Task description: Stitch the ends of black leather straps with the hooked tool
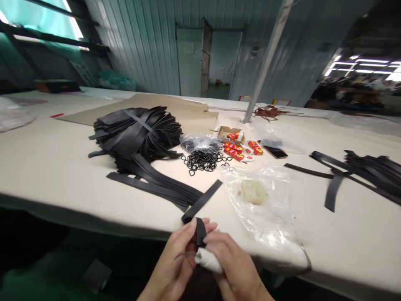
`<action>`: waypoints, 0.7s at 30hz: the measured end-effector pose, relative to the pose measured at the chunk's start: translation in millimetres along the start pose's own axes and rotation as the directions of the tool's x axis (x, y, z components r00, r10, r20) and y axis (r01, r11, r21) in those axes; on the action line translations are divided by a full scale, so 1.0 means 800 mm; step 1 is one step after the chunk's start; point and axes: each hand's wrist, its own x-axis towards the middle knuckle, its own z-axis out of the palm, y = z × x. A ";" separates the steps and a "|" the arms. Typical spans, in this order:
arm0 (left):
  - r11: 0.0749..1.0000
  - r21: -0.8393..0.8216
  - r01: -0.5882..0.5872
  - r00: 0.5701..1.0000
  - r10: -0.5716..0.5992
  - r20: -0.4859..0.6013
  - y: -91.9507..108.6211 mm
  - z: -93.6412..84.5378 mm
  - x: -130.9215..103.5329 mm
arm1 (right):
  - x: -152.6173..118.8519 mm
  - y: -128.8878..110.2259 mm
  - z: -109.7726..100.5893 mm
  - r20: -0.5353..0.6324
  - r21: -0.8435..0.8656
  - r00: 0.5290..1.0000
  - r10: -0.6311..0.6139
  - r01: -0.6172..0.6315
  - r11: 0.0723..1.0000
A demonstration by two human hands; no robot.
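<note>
Close to the table's front edge, my left hand (178,253) is closed on a black strap (201,232). The strap bends up between my hands, and its free end lies on the table. My right hand (233,259) is closed around a white cylindrical handle (209,260), its fingertips near the strap. Something thin and dark stretches left from the handle toward my left palm; what it is I cannot make out. Several loose black straps (156,184) lie just ahead, beside a large tied bundle of straps (134,129).
Black metal rings (203,161) are heaped mid-table by a clear bag (200,143). Red and yellow boxes (233,151), a small carton (223,133) and a phone (275,150) lie behind. A yellowish block (253,192) rests on plastic sheeting (275,221). More straps (372,171) lie right; a post (266,62) rises behind.
</note>
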 end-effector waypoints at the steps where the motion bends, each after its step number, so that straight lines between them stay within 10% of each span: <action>1: 0.999 -0.033 0.018 1.000 -0.018 -0.003 0.001 0.001 -0.001 | -0.003 -0.001 0.002 -0.010 0.043 0.998 0.061 -0.061 0.997; 13: 0.990 0.137 -0.034 0.992 0.017 0.124 -0.032 -0.024 -0.022 | -0.007 0.005 0.003 0.148 0.155 0.854 0.499 -0.518 0.841; 21: 0.995 0.074 -0.063 0.966 0.042 0.254 -0.032 -0.031 -0.031 | -0.005 0.013 0.010 0.243 0.167 0.789 0.564 -0.607 0.777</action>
